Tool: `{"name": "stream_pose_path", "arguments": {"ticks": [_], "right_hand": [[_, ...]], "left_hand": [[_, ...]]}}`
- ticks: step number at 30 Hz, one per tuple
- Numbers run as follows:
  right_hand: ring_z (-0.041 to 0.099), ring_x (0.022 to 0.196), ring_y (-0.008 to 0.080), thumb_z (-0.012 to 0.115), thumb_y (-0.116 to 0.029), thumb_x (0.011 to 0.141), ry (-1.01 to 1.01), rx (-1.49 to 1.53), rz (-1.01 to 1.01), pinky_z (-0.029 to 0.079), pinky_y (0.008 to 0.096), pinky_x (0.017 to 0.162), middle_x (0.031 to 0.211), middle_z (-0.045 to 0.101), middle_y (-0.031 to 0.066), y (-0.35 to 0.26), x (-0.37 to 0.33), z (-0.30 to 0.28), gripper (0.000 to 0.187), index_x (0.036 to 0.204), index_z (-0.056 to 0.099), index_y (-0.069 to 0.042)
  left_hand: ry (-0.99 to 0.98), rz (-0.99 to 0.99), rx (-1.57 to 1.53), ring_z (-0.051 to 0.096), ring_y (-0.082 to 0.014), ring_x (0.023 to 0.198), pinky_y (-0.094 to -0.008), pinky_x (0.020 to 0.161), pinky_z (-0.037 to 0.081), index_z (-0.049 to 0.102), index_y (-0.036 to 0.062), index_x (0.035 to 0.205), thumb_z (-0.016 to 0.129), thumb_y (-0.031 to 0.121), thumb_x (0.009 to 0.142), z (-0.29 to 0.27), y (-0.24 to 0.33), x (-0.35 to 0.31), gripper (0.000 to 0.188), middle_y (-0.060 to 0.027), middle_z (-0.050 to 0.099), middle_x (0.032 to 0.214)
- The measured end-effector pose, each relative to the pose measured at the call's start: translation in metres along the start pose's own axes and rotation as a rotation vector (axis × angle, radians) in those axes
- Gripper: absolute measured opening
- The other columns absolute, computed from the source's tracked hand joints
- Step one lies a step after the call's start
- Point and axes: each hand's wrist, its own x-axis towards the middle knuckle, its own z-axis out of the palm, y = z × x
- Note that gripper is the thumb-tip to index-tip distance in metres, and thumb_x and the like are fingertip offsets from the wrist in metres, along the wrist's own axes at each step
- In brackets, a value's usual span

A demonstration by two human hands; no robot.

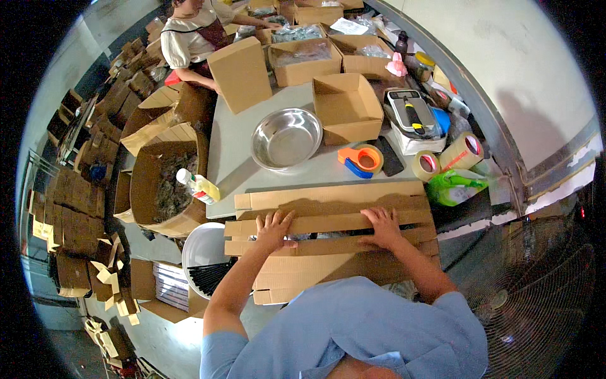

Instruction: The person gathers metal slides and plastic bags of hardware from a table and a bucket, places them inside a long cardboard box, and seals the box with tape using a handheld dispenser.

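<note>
A long cardboard box (328, 268) lies in front of me at the table's near edge, its long flaps folded in and a narrow gap between them. Through the gap I glimpse shiny contents, too small to make out. My left hand (273, 231) rests across the flaps left of the middle, fingers spread over the far flap (328, 224) and thumb by the gap. Toward the box's right end, my right hand (382, 228) lies on the flaps the same way, its fingers apart. Neither hand holds anything loose.
Beyond the box stand a steel bowl (286, 139), an open carton (347, 110), an orange tape dispenser (363, 159), tape rolls (459, 151) and a scale (410, 114). A bottle (199, 186) and white bucket (205, 252) sit left. A co-worker (196, 38) handles a carton; a fan (530, 297) stands right.
</note>
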Motion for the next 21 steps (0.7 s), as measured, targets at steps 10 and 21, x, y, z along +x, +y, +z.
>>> {"name": "stream_pose_path", "arguments": {"ticks": [10, 21], "right_hand": [[0.028, 0.124, 0.0371, 0.069, -0.053, 0.066, 0.313, -0.304, -0.232, 0.019, 0.0617, 0.101, 0.136, 0.031, 0.0144, 0.001, -0.025, 0.029, 0.094, 0.140, 0.024, -0.015], [0.028, 0.128, 0.0373, 0.073, -0.064, 0.051, -0.141, -0.314, -0.086, 0.016, 0.0609, 0.103, 0.139, 0.027, 0.0164, 0.042, -0.023, -0.016, 0.119, 0.142, 0.015, -0.014]], "left_hand": [[0.079, 0.307, 0.082, 0.021, -0.0415, 0.130, -0.0637, 0.102, 0.012, 0.017, 0.0336, 0.143, 0.060, 0.069, 0.064, 0.007, 0.007, -0.032, 0.096, -0.0196, 0.023, 0.141], [0.125, 0.451, -0.007, 0.013, -0.0423, 0.133, -0.0675, 0.101, 0.009, 0.025, 0.0328, 0.141, 0.050, 0.066, 0.076, 0.020, 0.075, 0.007, 0.077, -0.0154, 0.012, 0.149]]}}
